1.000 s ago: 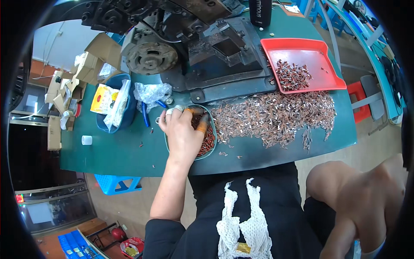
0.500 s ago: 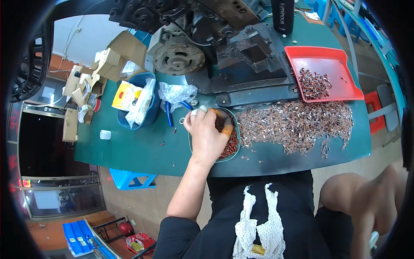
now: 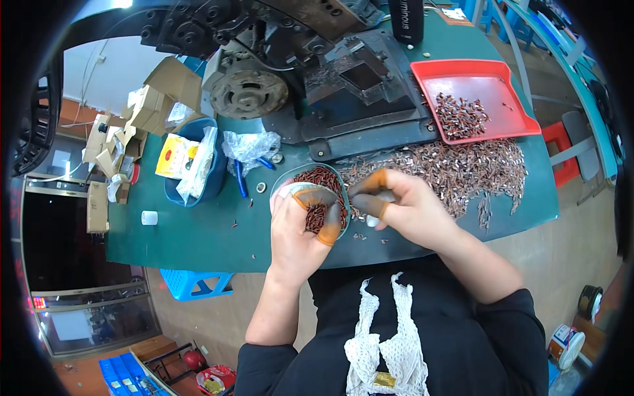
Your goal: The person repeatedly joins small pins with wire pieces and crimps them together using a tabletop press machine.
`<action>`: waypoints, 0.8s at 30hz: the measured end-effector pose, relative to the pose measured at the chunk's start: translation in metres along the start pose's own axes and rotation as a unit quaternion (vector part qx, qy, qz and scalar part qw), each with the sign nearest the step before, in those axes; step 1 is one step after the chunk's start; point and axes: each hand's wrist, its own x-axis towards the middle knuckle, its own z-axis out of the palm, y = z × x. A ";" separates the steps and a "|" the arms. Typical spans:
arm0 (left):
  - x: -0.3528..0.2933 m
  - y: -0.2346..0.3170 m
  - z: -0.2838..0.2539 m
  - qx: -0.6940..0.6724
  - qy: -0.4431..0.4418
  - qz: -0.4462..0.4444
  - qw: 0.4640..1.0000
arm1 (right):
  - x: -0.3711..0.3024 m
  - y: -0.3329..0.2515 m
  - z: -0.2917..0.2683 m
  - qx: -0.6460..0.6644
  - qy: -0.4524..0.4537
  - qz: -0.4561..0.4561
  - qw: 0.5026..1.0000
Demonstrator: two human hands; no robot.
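A rounded, pale-rimmed tub (image 3: 278,179) full of small red-brown, tube-like pieces (image 3: 319,177) stands near the table's front edge. Over its near left side is my left hand (image 3: 297,228), thumb and forefinger curled toward each other, with orange-and-grey covers on them. Whatever lies between those fingers is too small or hidden. Just right of the tub, my right hand (image 3: 416,211) is closed in a pinch, its covered fingertips pointing at the tub. I cannot make out what it holds. Under and behind it spreads a heap of loose brown and silvery pieces (image 3: 456,178).
A red tray (image 3: 492,82) with more pieces stands at the back right. Behind the tub is a dark metal machine (image 3: 370,125). Leftward are blue-handled pliers (image 3: 240,178), bubble wrap (image 3: 247,145), a blue bin (image 3: 216,173), a white roll (image 3: 149,218) and cardboard boxes (image 3: 175,82).
My right hand has come up from the lower right to beside the tub. My left hand has drawn back toward me from the tub's far side. The whole view has shifted slightly.
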 end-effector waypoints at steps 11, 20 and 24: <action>-0.020 0.019 0.015 -0.185 -0.010 -0.114 0.976 | -0.016 0.025 0.004 0.300 -0.014 0.092 0.949; -0.023 0.024 0.022 -0.097 -0.063 0.020 0.993 | -0.102 0.031 -0.076 -0.435 0.100 -0.254 0.858; -0.030 0.017 0.027 -0.155 -0.074 -0.061 0.983 | -0.147 0.029 -0.127 -0.431 0.340 -0.085 0.831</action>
